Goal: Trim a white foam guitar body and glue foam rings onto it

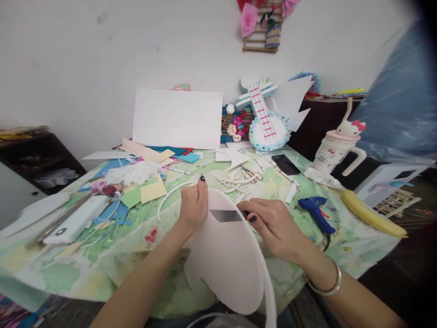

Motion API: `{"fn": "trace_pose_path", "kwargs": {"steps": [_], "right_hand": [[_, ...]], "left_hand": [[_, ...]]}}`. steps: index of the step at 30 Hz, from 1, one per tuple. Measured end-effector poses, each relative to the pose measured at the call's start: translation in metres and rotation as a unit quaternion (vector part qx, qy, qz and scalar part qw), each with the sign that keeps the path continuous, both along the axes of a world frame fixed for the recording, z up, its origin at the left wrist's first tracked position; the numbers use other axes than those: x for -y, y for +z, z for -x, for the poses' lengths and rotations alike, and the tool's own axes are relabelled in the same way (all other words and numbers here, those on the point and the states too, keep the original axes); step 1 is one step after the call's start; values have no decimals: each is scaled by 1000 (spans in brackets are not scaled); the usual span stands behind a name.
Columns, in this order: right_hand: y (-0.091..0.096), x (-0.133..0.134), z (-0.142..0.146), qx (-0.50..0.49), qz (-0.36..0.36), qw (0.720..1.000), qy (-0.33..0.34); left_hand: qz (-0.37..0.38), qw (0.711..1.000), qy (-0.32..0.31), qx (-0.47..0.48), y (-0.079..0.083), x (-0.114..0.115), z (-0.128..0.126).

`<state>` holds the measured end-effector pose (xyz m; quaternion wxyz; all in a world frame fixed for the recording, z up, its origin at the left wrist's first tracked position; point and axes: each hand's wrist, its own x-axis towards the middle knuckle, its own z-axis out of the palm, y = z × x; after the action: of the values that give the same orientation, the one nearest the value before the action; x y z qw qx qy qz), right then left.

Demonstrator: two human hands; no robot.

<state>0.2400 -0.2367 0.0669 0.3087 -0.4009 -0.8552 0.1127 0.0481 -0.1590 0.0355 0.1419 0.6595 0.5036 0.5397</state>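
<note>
My left hand (194,206) grips the upper left edge of a white foam sheet (225,269), thumb up along the rim. The sheet is tilted upright over the table's front edge and has a rounded outline. My right hand (273,224) is closed round the handle of a craft knife. The wide grey knife blade (225,215) lies across the face of the sheet near its top. A narrow white strip (269,291) hangs along the sheet's right edge. Most of the knife handle is hidden by my fingers.
Paper scraps (153,191), white offcuts (232,159) and scissors (251,174) litter the cloth-covered table. On the right are a blue glue gun (317,214), a banana (372,214), a phone (286,165) and a tumbler (331,152). Behind stand a white board (177,118) and a model banjo (268,130).
</note>
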Motion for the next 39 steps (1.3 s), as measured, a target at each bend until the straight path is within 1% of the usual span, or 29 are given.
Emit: {"fn": "trace_pose_path", "kwargs": {"steps": [5,11,14,21,25,35,39], "right_hand": [[1,1,2,6,-9,1000,1],[0,-3,0,4,-11,1000,-1],[-2,-5,-2,-2,-8,1000,-3],[-2,-1,0,-3,-8,1000,9],[0,1,2,2,-6,1000,8],[-2,3,5,8,-17,1000,-10],[1,2,9,14,-18,1000,-4]], "left_hand": [[-18,1000,-1,-8,3,3,0],[29,999,-38,15,5,-2,6],[43,998,-35,25,9,-3,11],[10,999,-23,-25,17,2,13],[-16,998,-5,-55,15,3,12],[-40,995,18,-87,11,3,11],[-29,997,5,-78,9,2,10]]}}
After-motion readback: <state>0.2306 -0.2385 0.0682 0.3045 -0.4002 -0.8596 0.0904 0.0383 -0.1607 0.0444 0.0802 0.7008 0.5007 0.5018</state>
